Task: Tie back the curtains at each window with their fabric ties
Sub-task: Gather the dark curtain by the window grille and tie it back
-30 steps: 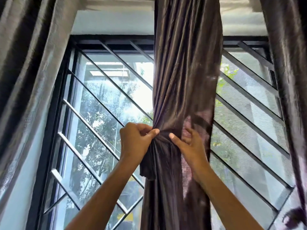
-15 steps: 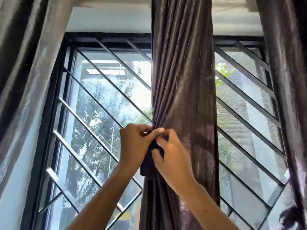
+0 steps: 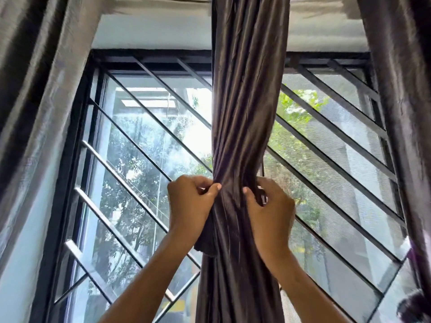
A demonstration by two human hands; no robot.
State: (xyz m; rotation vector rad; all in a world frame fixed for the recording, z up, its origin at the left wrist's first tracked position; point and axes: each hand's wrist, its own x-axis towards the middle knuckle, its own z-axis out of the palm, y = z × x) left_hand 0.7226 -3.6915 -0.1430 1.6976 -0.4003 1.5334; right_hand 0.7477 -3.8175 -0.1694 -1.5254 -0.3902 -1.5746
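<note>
Curtains, three: middle one (image 3: 242, 117) in left hand (image 3: 190, 203), right hand (image 3: 268, 210).

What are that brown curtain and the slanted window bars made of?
The curtain looks like a thin satin-type fabric, perhaps polyester or silk: it shines softly and gathers in fine folds. The bars look like black-painted metal: straight, flat-edged, with a faint gloss. Neither is certain by sight.

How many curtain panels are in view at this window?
3: a left curtain at the frame's left edge, a middle curtain gathered by both hands, and a right curtain at the right edge. More may hang outside the frame.
</note>
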